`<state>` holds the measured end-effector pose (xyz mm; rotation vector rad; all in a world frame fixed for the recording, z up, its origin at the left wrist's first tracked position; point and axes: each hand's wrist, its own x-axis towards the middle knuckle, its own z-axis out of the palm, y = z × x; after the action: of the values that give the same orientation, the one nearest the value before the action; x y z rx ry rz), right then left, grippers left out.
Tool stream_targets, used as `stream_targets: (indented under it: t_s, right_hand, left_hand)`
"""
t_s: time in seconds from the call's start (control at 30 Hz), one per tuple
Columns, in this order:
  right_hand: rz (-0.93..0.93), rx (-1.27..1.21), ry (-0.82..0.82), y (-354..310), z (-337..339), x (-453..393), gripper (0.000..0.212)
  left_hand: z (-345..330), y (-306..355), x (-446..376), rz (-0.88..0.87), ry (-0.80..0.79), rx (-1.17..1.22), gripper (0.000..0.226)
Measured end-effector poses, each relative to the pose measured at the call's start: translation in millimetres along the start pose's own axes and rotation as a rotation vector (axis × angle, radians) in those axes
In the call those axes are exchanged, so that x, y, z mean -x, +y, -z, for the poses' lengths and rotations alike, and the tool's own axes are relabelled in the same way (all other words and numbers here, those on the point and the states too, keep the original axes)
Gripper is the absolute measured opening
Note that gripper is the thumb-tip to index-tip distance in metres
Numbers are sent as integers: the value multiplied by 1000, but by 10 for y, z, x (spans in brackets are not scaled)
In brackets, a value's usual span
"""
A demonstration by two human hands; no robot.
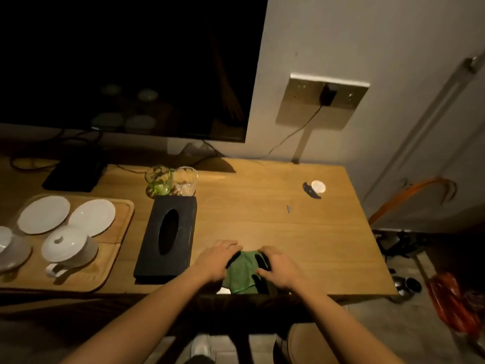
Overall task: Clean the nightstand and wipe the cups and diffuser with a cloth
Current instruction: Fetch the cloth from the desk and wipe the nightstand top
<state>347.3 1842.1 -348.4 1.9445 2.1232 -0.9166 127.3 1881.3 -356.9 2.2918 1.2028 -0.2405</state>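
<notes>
From the head view we see both hands low at the near edge of the wooden tabletop (pixel 262 219). Our left hand (pixel 215 261) and right hand (pixel 278 269) rest on a green cloth (pixel 241 271) that lies bunched between them; the fingers are spread flat over it, and we cannot tell whether either grip is closed on the fabric or only pressing it. Dark shapes under the right hand, beside the cloth, are too shadowed to name. The cloth's near end hangs at the table edge and is partly hidden.

Left of the hands lies a black tissue box (pixel 168 235), and just behind it stand a green glass cup (pixel 159 181) and a clear glass cup (pixel 185 181), side by side and nearly touching. Further left, a wooden tray (pixel 115 248) holds white plates and a lidded white cup (pixel 68 248); its left part is cut off by the frame. Near the far right corner sit a small white round thing (pixel 318 186) and a dark object (pixel 310 191), too small to make out. The screen (pixel 126 67) behind is dark, showing only dim reflections
</notes>
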Motion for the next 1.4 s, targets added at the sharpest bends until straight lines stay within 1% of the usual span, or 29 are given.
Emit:
stream_targets:
  t_s: [0.07,0.13,0.2,0.27,0.33,0.43,0.5,0.53,0.57,0.6,0.63,0.67,0.7,0.73,0.77,0.8,0.83,0.87,0.9,0.93,1.0,1.1,1.17,1.27,1.33,1.4]
  right_hand:
    - [32,-57,-70,89,-194,-10,87]
    - [67,-77,-59,210,-377,-15,101]
    - [119,-112,-34,349,-476,-63,106]
    - [165,-122,-23,459,-503,-125,110]
    - [195,-100,-43,495,-481,-184,116]
    - [196,-83,-59,448,-454,-209,130]
    - [186,-116,-84,382,-404,-223,134]
    - [212,-147,-76,354,-358,-242,128]
    - [232,-202,-50,328,-320,-257,115]
    - [248,-274,-13,323,-265,-294,95]
    - [255,-347,19,327,-190,-338,72]
    - [234,-426,43,338,-117,-369,49]
    - [201,-502,53,353,-24,-397,33]
    - [167,-565,61,370,36,-424,24]
    - [153,-602,74,395,103,-449,20]
    - [165,-612,80,416,181,-469,18]
    - [183,-615,76,430,259,-481,18]
    - [209,-612,70,443,339,-490,19]
    - [240,-603,64,453,424,-495,18]
    - [263,-587,63,464,509,-503,18]
    - [282,-557,85,500,660,-522,20]
    - [241,-586,158,558,837,-567,25]
    - [226,-608,192,516,925,-610,24]
    - [274,-685,201,271,1026,-664,24]
    - [308,-731,194,26,1084,-711,30]
    - [348,-766,187,-265,1133,-767,33]
  left_hand:
    - [-112,-31,-70,-30,-23,29,61]
    - [-197,-52,-122,-53,-21,59,58]
    - [-250,-98,-185,-63,-4,110,59]
    - [-286,-125,-213,-48,29,176,55]
    - [-313,-115,-235,-11,77,275,44]
    - [-297,2,-282,77,169,446,21]
    - [-264,113,-331,131,234,565,19]
    - [-240,169,-344,172,270,621,21]
    - [-226,217,-358,201,292,655,23]
    - [-210,260,-378,223,313,675,25]
    - [-196,298,-395,240,334,696,26]
    - [-186,333,-398,253,352,731,28]
    - [-155,368,-401,264,366,775,29]
    - [-152,378,-406,275,349,842,29]
    - [-152,387,-400,278,318,944,28]
    - [-166,393,-386,266,261,1055,29]
    - [-192,394,-371,245,188,1134,36]
    - [-226,392,-359,220,122,1145,47]
    - [-262,395,-345,203,84,1109,52]
    - [-296,399,-339,199,82,1073,48]
    - [-321,388,-312,236,150,1098,36]
    - [-191,348,-230,315,263,1237,31]
    - [12,289,-157,334,309,1271,33]
    - [366,196,21,342,394,1272,45]
    - [551,148,222,346,492,1319,48]
    - [671,95,473,356,615,1418,50]
